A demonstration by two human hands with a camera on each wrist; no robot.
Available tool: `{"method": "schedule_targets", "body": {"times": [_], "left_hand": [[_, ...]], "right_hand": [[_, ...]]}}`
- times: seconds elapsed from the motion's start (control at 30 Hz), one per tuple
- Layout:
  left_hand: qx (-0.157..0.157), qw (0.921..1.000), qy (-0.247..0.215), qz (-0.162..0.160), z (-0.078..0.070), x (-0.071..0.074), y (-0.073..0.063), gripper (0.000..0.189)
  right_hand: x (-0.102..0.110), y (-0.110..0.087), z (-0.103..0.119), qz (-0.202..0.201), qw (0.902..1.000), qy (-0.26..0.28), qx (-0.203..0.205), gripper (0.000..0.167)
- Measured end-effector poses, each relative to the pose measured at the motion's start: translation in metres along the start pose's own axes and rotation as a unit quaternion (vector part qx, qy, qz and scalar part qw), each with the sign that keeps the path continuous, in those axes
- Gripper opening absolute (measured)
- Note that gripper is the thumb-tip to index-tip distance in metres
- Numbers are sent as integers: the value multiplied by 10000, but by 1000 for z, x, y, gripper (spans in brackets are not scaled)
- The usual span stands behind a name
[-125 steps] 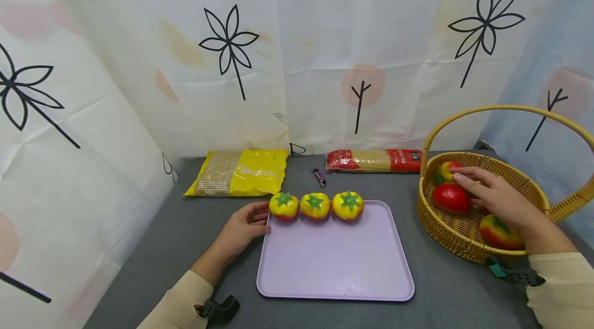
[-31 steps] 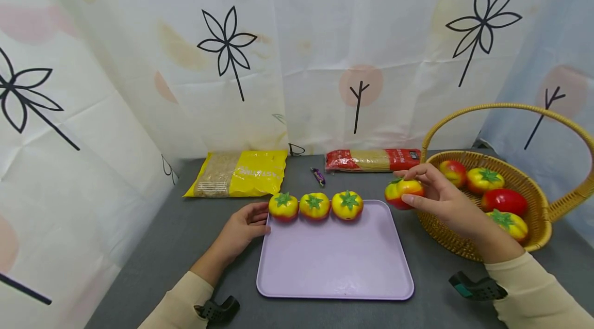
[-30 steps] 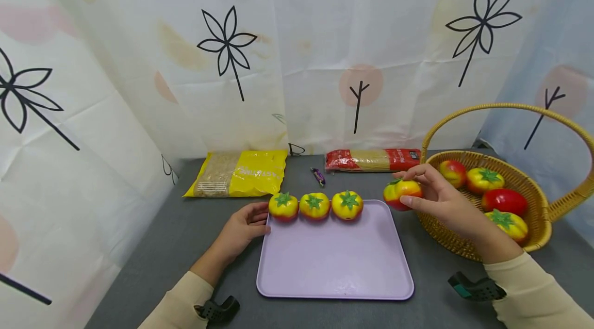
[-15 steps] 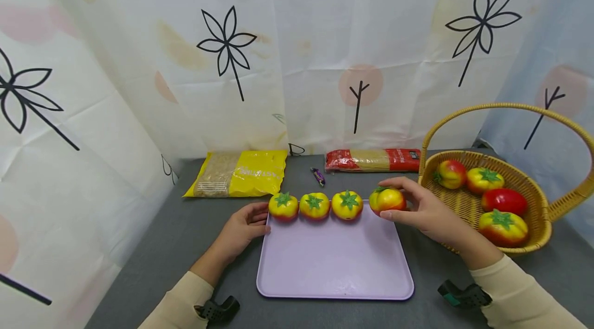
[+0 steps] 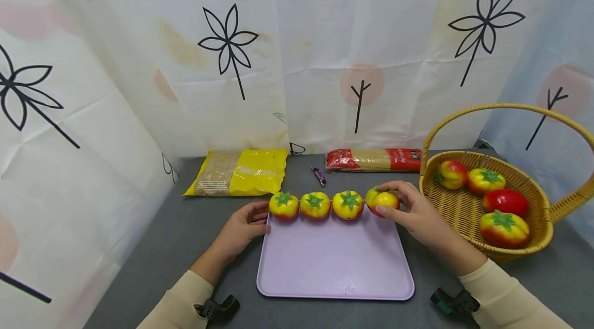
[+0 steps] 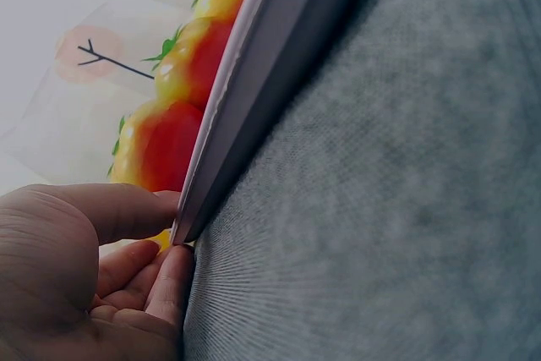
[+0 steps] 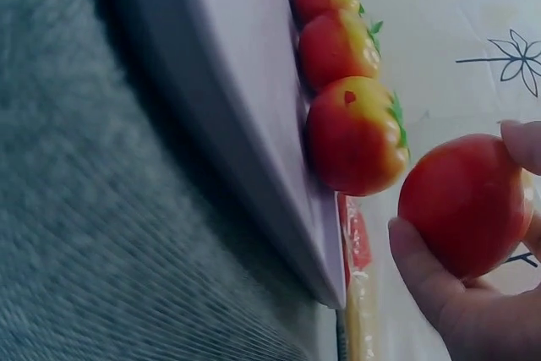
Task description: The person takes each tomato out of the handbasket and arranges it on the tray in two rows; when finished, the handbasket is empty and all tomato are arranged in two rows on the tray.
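Observation:
In the head view my left hand is at the far left corner of the lilac tray. The left wrist view shows its thumb and fingers pinching the rim. Three yellow-red tomatoes with green leaf tops, a left one, a middle one and a right one, line the tray's far edge. My right hand holds another tomato between thumb and fingers, just right of the row. In the right wrist view this held tomato hangs apart from the tray's surface.
A wicker basket with a tall handle stands at the right, holding several red and yellow fruits. Behind the tray lie a yellow bag, a small purple-wrapped sweet and a red noodle packet. A patterned cloth backs the table.
My right hand has come out of the basket with a tomato and carried it left and lower, to the tray's far right corner. My left hand has stayed on the tray.

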State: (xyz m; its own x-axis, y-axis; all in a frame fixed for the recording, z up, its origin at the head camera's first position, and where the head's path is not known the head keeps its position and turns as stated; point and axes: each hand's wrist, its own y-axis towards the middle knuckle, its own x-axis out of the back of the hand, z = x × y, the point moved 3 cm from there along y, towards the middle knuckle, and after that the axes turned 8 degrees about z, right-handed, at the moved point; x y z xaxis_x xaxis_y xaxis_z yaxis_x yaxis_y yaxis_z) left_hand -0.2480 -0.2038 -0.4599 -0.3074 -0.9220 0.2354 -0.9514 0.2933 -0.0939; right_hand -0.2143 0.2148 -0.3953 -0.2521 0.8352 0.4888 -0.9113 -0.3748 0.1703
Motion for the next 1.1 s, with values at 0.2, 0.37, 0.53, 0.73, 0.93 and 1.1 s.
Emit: {"method": "schedule_targets", "body": {"times": [0.2, 0.37, 0.53, 0.73, 0.93, 1.1], "left_hand": [[44, 10000, -11, -19, 0, 0, 0, 63], [32, 10000, 8, -7, 1, 1, 0, 62], [35, 10000, 11, 2, 0, 1, 0, 62], [32, 10000, 28, 19, 0, 0, 0, 62], [46, 10000, 19, 30, 0, 1, 0, 62], [6, 10000, 13, 25, 0, 0, 0, 62]], "right_hand": [[-3, 1, -2, -190, 9986, -485, -104, 41], [-5, 2, -6, -178, 9981, -576, -161, 41], [-7, 4, -12, -126, 9979, -617, -121, 45], [-9, 5, -17, -32, 9967, -774, -260, 49], [-11, 5, -19, 5, 9954, -859, -430, 53], [-11, 6, -20, 36, 9941, -965, -496, 58]]}}
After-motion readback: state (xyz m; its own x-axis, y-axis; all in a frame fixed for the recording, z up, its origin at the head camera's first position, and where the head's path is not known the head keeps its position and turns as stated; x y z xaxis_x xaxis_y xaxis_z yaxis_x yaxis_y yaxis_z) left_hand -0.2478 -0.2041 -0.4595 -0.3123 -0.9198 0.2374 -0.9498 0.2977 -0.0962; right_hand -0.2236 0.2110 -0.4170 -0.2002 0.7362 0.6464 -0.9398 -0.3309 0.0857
